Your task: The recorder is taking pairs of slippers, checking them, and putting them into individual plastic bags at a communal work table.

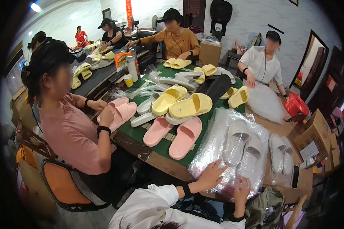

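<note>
A pair of light grey slippers [239, 139] lies inside a clear plastic bag [260, 173] at the table's near edge, on top of a stack of similar clear bags [214, 133]. My left hand [212, 176] rests on the bag's near left part with its fingers stretched out. At the near edge, my right hand [241, 189] is closed, its fingertips pinching the plastic. Just right of the stack sits another bagged grey pair [281, 154]. Pink slippers [185, 139] and yellow slippers [191, 107] lie on the green mat to the left.
A co-worker in pink [72, 126] handles pink slippers at the left. Across the table, a person in white [263, 61] touches clear bags [265, 103]. A cardboard box [313, 135], a red bag [296, 105], a phone [295, 176], a bottle [132, 65] and a yellow cup [128, 80] stand about.
</note>
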Motion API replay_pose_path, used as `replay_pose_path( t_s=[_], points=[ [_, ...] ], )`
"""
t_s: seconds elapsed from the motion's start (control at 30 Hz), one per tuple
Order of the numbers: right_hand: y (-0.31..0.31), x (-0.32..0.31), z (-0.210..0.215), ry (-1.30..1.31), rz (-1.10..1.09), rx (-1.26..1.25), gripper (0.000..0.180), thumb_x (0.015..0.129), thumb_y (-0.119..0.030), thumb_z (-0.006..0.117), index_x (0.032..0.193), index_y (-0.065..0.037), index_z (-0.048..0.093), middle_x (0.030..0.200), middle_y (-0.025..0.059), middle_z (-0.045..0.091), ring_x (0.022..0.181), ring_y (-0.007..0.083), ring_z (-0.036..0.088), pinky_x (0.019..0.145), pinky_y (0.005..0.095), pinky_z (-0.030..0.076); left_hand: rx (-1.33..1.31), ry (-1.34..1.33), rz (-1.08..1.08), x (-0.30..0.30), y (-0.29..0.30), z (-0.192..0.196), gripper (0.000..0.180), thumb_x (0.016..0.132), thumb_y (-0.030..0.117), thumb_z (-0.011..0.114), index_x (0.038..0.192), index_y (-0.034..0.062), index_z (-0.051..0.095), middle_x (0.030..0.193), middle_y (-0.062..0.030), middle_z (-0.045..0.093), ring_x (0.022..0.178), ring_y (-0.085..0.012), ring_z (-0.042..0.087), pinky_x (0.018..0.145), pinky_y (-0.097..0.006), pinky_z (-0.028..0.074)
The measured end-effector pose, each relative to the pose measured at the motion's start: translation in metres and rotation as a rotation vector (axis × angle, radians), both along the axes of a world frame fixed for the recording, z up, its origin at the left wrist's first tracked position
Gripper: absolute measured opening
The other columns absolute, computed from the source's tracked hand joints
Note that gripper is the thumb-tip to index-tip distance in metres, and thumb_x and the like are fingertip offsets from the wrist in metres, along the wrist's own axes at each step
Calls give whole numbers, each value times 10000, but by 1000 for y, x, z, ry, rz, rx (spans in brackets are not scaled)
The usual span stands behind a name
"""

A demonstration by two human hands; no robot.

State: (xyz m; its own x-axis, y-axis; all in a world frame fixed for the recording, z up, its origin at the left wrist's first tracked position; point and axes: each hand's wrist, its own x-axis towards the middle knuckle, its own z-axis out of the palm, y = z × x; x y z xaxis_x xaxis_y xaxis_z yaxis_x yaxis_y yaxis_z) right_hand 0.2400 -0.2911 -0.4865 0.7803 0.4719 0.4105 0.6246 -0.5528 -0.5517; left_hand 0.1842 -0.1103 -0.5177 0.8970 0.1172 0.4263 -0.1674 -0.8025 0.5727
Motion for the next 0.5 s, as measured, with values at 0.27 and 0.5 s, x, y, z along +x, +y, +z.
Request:
replay_pose_path(
  t_s=[0.27, 0.5],
  points=[
    [-6, 10, -15, 144, -170, 55, 238, 835, -66, 588, 1062, -8, 631, 1059, 202, 591, 1031, 352, 536, 872, 426, 440, 22, -26, 13, 0, 0, -2, 599, 797, 120, 609, 1365, 105, 420, 1382, -291, 303, 1205, -427, 371, 1016, -465, 337],
    [0, 7, -18, 168, -85, 7, 493, 832, -111, 600, 1294, -4, 465, 1312, 218, 458, 1183, 386, 455, 992, 434, 380, 3, 5, 5, 1, 0, -5, 593, 822, 150, 601, 1382, 130, 407, 1415, -266, 284, 1228, -428, 351, 1033, -477, 319]
  ],
)
